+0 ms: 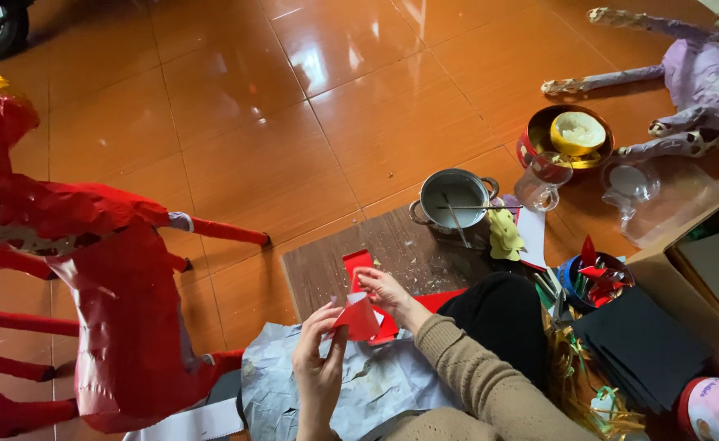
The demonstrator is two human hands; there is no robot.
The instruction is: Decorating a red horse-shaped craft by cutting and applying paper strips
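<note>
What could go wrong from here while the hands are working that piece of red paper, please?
The thin red paper is pinched between the left hand and right hand, so a hard pull might tear it. The small metal pot, with a stick resting across it, sits close beyond the right hand; a careless reach could tip it onto the wooden board. The red paper figure stands just left and might get knocked.

Home floor turned craft workshop; glossy orange tiled floor [294, 122] strewn with a red paper-covered horse figure [106, 286], a purple paper-covered animal figure [702, 82], a small steel glue pot [455, 198], a stack of black paper sheets [641, 347].
</note>
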